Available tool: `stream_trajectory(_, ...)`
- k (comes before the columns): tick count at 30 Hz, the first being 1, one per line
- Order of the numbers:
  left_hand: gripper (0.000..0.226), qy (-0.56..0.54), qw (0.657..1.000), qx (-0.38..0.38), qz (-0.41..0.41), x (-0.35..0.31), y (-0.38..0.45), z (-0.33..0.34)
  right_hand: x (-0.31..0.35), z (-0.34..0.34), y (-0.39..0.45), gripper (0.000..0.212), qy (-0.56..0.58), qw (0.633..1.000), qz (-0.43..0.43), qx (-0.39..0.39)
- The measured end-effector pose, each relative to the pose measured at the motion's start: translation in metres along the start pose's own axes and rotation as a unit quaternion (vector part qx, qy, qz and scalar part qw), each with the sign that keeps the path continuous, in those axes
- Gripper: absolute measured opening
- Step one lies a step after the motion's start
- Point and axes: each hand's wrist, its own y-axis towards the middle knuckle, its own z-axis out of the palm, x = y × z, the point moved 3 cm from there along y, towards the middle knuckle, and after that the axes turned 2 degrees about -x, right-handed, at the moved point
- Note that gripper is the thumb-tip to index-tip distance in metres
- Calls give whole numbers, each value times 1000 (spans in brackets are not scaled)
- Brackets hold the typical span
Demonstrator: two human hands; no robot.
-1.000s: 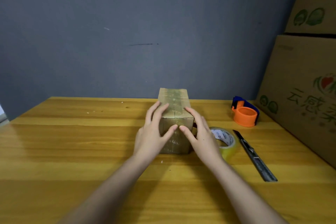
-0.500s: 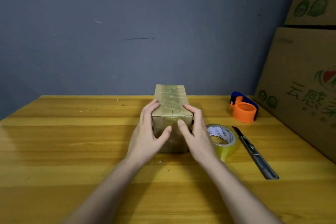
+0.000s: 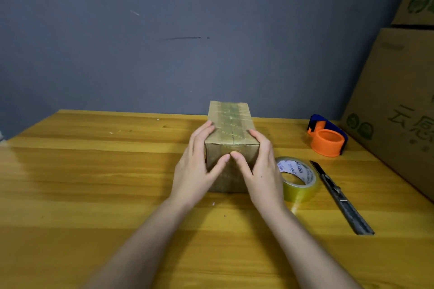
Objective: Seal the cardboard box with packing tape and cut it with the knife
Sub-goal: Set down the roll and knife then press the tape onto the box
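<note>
A small brown cardboard box (image 3: 231, 122) stands on the wooden table (image 3: 94, 183), its top covered lengthwise with shiny clear tape. My left hand (image 3: 196, 166) clasps the box's near left corner and my right hand (image 3: 263, 169) clasps its near right corner. Both thumbs press on the near end face and almost touch. A roll of clear packing tape (image 3: 298, 178) lies flat just right of my right hand. Further right a grey utility knife (image 3: 340, 197) lies on the table, blade end pointing away from me.
An orange and blue tape dispenser (image 3: 327, 136) sits at the back right. Large printed cardboard cartons (image 3: 399, 105) are stacked along the table's right side. A grey wall (image 3: 187, 42) rises behind the table's far edge.
Both thumbs have slid towards each other on the box's near face until they nearly touch. My fingers have shifted along the box's sides. Tape roll and knife lie as before.
</note>
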Motion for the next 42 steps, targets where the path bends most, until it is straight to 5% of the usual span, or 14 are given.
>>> stream_trajectory(12,77,-86,992,93,7,9,4,-9,-5,-10,1,78,28,995,-7,94)
stream_trajectory(23,48,-63,998,-2,-28,8,13,-8,13,14,0,61,58,992,67,-87)
stream_trajectory(30,48,-97,995,-20,2,13,9,-2,2,17,-3,63,93,992,38,-82)
stream_trajectory(42,68,-80,995,54,13,12,-1,1,-3,17,-8,66,136,989,19,-48)
